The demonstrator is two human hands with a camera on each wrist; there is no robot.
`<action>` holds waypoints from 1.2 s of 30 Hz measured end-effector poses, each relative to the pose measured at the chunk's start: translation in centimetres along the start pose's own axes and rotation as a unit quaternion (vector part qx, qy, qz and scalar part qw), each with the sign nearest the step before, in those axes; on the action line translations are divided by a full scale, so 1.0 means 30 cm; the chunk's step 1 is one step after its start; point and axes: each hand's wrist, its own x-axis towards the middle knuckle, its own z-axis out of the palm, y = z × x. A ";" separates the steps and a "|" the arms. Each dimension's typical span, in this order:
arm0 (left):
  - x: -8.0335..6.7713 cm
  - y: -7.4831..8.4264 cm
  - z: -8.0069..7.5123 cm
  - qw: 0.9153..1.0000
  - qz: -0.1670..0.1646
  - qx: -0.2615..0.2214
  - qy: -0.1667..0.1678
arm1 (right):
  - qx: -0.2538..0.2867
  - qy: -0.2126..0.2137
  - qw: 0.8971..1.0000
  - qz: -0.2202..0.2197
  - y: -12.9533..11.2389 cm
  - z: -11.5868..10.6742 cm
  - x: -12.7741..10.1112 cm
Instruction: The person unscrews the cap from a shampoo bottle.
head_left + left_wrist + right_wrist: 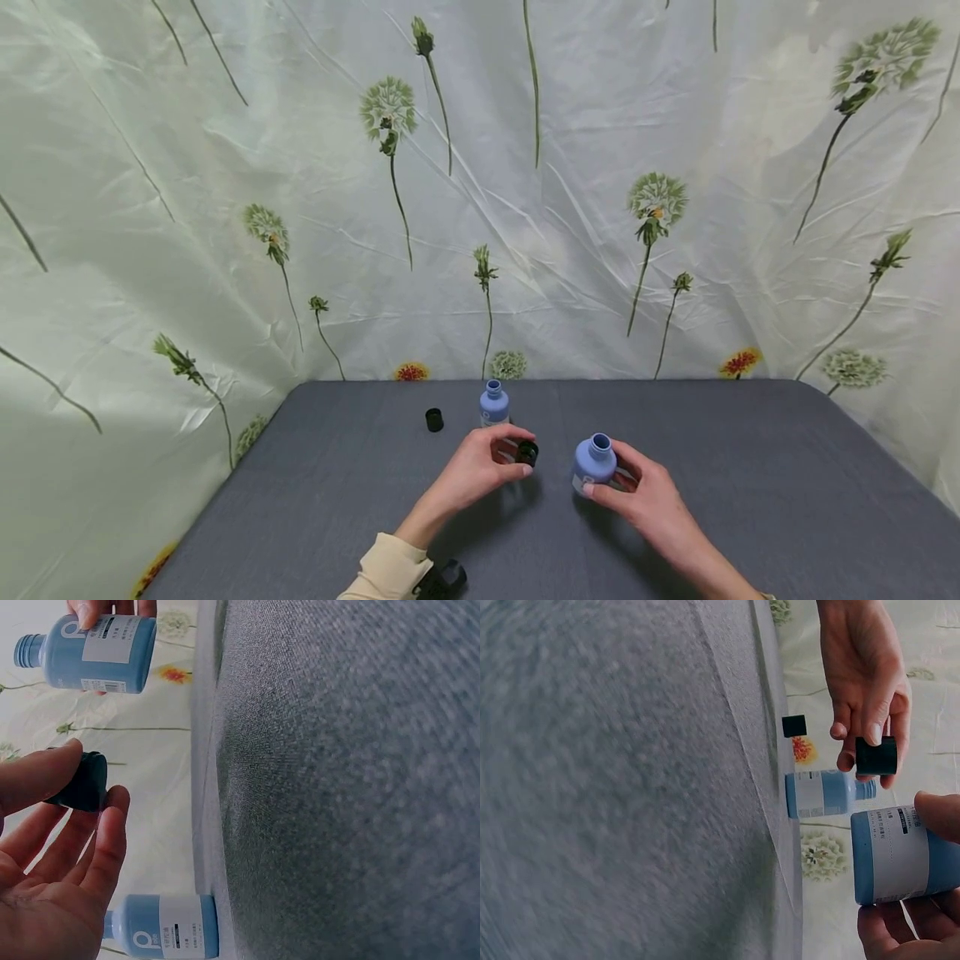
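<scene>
While both blue bottles stand uncapped, one black cap is held just beside the nearer bottle's neck.

Left hand (480, 467): fingers and thumb pinched round a black cap (527, 453), held above the grey table (750, 467), apart from the bottle. Right hand (645, 492): curled round the nearer blue bottle (595, 461), neck open, lifted a bit off the table by the look of the wrist views. Judged approx. halfway: cap is in hand but not yet on. A 2nd blue bottle (494, 404) is seen further back, also open-necked, w/ a 2nd black cap (434, 419) lying near it on the table. Contents can't be told; both bottles are opaque.
</scene>
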 end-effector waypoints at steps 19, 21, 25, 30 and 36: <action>0.099 -0.011 0.081 0.999 0.008 0.029 0.030 | 0.012 0.037 0.999 -0.029 0.045 -0.075 0.037; 0.111 -0.011 0.086 0.999 0.008 0.028 0.037 | 0.004 0.038 0.999 -0.033 0.051 -0.079 0.047; 0.140 -0.016 0.094 0.999 0.006 0.029 0.041 | -0.005 0.041 0.998 -0.039 0.061 -0.085 0.070; 0.181 -0.019 0.106 0.999 0.005 0.028 0.034 | -0.006 0.052 0.998 -0.041 0.067 -0.096 0.090; 0.228 -0.023 0.127 0.999 0.003 0.037 0.038 | -0.025 0.059 0.998 -0.028 0.071 -0.116 0.115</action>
